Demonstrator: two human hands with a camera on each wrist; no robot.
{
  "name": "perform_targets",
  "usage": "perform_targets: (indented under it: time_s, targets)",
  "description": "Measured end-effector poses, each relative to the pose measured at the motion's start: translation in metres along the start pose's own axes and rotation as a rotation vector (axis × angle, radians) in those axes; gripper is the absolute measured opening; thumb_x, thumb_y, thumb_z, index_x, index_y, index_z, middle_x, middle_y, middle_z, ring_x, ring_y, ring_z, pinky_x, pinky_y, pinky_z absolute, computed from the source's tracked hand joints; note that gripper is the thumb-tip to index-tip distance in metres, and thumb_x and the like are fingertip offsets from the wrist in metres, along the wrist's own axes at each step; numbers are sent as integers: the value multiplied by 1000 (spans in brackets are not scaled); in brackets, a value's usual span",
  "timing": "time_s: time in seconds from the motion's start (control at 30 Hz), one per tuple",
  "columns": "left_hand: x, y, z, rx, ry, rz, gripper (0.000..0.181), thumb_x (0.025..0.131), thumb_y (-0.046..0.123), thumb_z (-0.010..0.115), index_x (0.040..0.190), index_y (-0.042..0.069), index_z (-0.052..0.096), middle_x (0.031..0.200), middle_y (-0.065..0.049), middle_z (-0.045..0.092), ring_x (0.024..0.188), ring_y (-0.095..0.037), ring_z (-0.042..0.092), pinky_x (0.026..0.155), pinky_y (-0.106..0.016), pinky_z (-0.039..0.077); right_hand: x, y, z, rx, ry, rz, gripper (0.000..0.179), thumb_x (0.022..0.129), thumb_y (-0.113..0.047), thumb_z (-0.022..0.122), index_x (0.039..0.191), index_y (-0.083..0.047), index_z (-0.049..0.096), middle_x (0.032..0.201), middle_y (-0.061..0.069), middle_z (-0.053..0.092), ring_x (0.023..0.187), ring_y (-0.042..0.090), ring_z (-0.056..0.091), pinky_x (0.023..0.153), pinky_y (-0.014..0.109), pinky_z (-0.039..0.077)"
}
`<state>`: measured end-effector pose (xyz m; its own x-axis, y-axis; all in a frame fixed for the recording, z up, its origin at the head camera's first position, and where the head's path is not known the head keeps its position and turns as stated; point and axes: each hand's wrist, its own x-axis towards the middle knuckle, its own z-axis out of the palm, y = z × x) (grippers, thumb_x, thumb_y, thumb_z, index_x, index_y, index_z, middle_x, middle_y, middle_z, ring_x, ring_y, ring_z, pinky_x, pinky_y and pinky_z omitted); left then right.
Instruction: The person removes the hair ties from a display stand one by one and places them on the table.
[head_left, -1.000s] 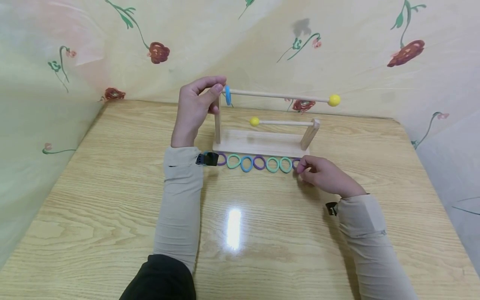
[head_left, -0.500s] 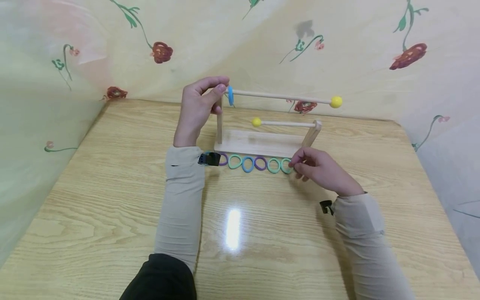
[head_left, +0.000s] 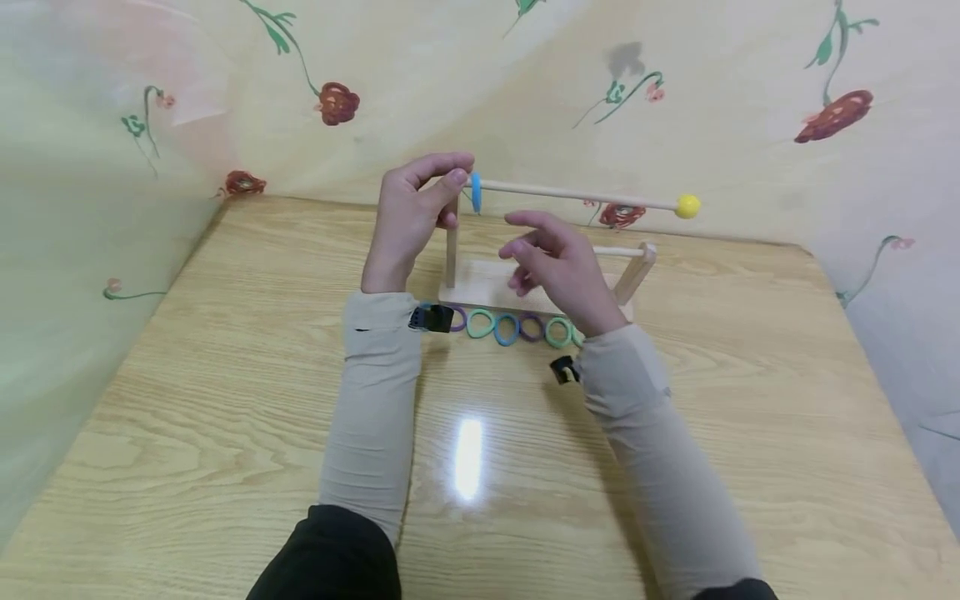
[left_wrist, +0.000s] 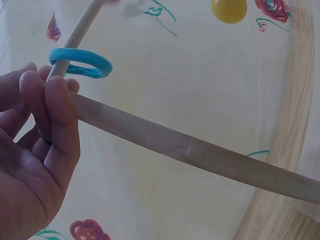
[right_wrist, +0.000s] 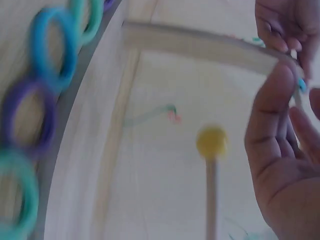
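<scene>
My left hand (head_left: pixel 408 208) pinches the wooden rack at the top of its left post (head_left: pixel 452 250), where the upper rod (head_left: pixel 577 193) begins. A blue hair tie (left_wrist: pixel 102 65) hangs round that rod, close beside the fingertips. The rod's far end carries a yellow ball (head_left: pixel 687 207). My right hand (head_left: pixel 558 262) is raised in front of the rack, below the upper rod, its fingers loosely bent and apart, with nothing visible between them. It hides part of the lower rod (head_left: pixel 618 251), whose yellow ball (right_wrist: pixel 211 142) shows in the right wrist view.
Along the front of the rack's base (head_left: pixel 480 287) lies a row of hair ties, among them a blue one (head_left: pixel 507 343) and a purple one (right_wrist: pixel 48 120). The right forearm covers the row's right end. A flowered sheet (head_left: pixel 450 83) hangs behind the wooden table (head_left: pixel 262 400).
My right hand has left the right end of the hair-tie row and moved up and left, in front of the rack. My left hand keeps its grip on the post top.
</scene>
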<state>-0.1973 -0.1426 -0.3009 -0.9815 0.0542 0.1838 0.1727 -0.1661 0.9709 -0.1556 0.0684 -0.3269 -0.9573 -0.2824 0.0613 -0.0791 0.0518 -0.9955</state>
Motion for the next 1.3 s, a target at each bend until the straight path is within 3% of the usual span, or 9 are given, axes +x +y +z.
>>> perform_targets:
  time_s: [0.2,0.37,0.6,0.9,1.1,1.3]
  targets:
    - [1,-1,-1,-7,-13,-5,24,99,11,68,119,-2,72,114,-10,67,53,-15,49,56,-22,52,32,0,22,186,58,47,32,102,-8,60,134,-6,62,110,17,66,70,23,65,63,30,59]
    - [1,-2,-1,-22,-18,-7,25,98,10,68,119,-3,72,114,-11,67,52,-16,50,55,-22,52,44,1,31,247,55,77,34,102,-5,60,136,-4,61,112,18,64,70,22,65,63,29,58]
    - [3,-2,-1,-30,-20,-11,21,98,10,68,116,0,74,117,-14,67,52,-18,50,55,-23,52,46,5,35,246,62,92,28,100,-2,60,128,-1,62,104,14,66,66,20,65,61,28,58]
    - [3,-2,-4,-32,-12,-17,24,98,10,68,118,-2,72,113,-11,67,53,-17,49,55,-23,51,47,3,39,272,27,13,24,99,1,60,119,-5,70,98,13,66,63,21,64,57,28,58]
    - [4,-4,-4,-33,-13,-13,23,98,10,68,117,-1,73,112,-11,67,52,-18,49,55,-23,52,46,6,40,275,30,37,25,100,1,59,123,1,66,94,12,68,62,20,64,57,28,58]
    - [5,-5,-4,-24,-19,4,24,98,12,68,118,-1,73,113,-10,68,52,-17,50,56,-24,51,45,10,38,277,44,102,23,101,-1,58,121,-2,68,95,14,67,63,21,64,55,29,57]
